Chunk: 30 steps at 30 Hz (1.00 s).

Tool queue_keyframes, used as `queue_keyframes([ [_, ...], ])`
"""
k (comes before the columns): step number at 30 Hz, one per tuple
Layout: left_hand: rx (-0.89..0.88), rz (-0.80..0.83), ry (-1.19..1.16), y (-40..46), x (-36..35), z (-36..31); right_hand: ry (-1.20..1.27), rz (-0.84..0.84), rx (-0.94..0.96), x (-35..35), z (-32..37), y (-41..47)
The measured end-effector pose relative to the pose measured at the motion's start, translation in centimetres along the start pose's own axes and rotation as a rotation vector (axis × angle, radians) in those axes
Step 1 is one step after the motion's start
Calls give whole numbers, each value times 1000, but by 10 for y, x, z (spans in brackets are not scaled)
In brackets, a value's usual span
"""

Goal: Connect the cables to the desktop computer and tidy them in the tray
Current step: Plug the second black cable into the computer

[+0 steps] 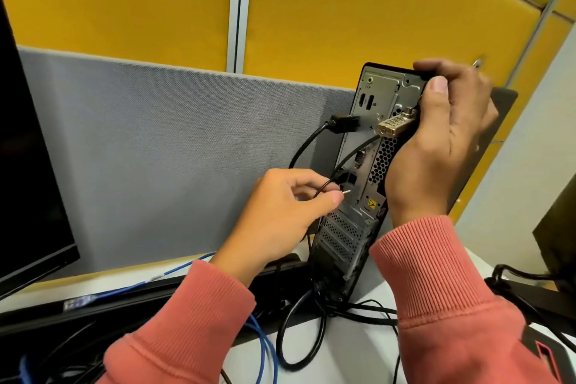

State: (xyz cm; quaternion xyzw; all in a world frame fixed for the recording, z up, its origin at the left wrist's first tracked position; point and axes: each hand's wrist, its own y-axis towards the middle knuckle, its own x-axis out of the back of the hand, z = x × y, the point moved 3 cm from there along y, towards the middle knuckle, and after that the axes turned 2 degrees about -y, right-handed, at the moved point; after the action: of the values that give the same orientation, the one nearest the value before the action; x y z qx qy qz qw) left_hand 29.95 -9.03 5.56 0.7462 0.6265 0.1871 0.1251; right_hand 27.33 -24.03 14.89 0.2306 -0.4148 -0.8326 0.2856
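Observation:
The black desktop computer [367, 146] stands upright with its rear port panel facing me. My right hand [442, 140] grips its top right edge. My left hand [280, 212] pinches a thin black cable by its metal plug [346, 192], right at the ports in the middle of the panel. A thicker black cable [311, 140] with a chunky connector [438, 125] sits plugged in higher up. A brass-coloured combination lock [396, 123] hangs on the panel near my right thumb.
A dark monitor [28, 165] stands at the left. Blue network cable [261, 340] and several black cables [299, 330] lie tangled on the white desk below. A grey partition [171, 140] and yellow wall panels stand behind. Another dark device [558, 243] sits at the right edge.

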Motion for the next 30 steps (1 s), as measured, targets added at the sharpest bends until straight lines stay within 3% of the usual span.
queue_keyframes([
  [5, 57, 54, -102, -2, 1, 5, 6, -2, 2, 0, -1, 0],
  [10, 198, 293, -350, -9, -3, 8, 10, -7, -7, -1, -2, 0],
  [15, 230, 307, -606, -9, -5, 14, 21, 7, -20, -1, -2, 1],
  [18, 192, 239, -509, -8, -5, 15, 24, 6, -19, -1, -1, 1],
  [25, -122, -193, -10, -12, -12, 16, 27, 10, -14, -1, -2, 0],
  [30, -254, -323, 313, -14, -10, 16, 25, 9, -8, -1, -3, 1],
])
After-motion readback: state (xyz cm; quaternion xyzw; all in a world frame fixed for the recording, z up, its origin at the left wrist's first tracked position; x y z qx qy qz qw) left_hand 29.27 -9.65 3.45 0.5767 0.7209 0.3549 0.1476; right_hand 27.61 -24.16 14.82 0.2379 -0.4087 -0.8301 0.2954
